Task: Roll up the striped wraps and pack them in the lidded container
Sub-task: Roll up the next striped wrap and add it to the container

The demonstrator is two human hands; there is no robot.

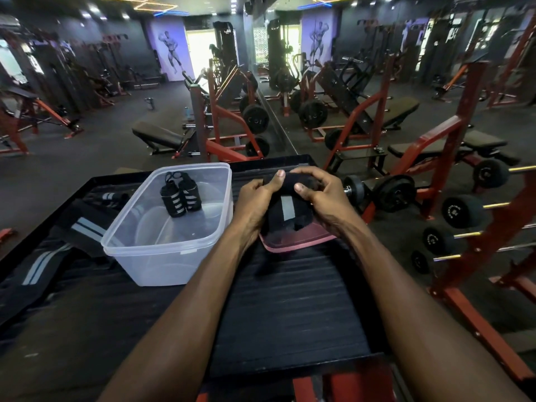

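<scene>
1. Leftmost, unrolled striped wraps (pixel 43 262) lie flat on the black worktop (pixel 290 314), black with pale grey stripes, one running off the near-left edge; a smaller one (pixel 111 196) lies further back, left of the container.
2. Clear plastic container (pixel 162 256) sits open on the worktop, just right of the loose wraps. Two rolled wraps (pixel 181 197) stand side by side inside it, touching each other, toward the far end.
3. Left hand (pixel 255 201) is just right of the container's far corner. Its fingers are curled round the left end of a black wrap roll (pixel 290 181), thumb on top, pressing the roll.
4. The roll lies between the two hands, held above the worktop. Its loose tail (pixel 285 210) hangs down toward the camera, showing one grey stripe, and reaches the pink lid (pixel 278 246).
5. The pink lid lies flat on the worktop under the hands, right of the container and apart from it.
6. Right hand (pixel 322 192) grips the roll's right end, fingers curled over the far side, thumb pressed on the near face.
7. Dumbbells (pixel 461 211) on a red rack at right; lettering on their ends too blurred to read. No readable writing on the wraps or container.
</scene>
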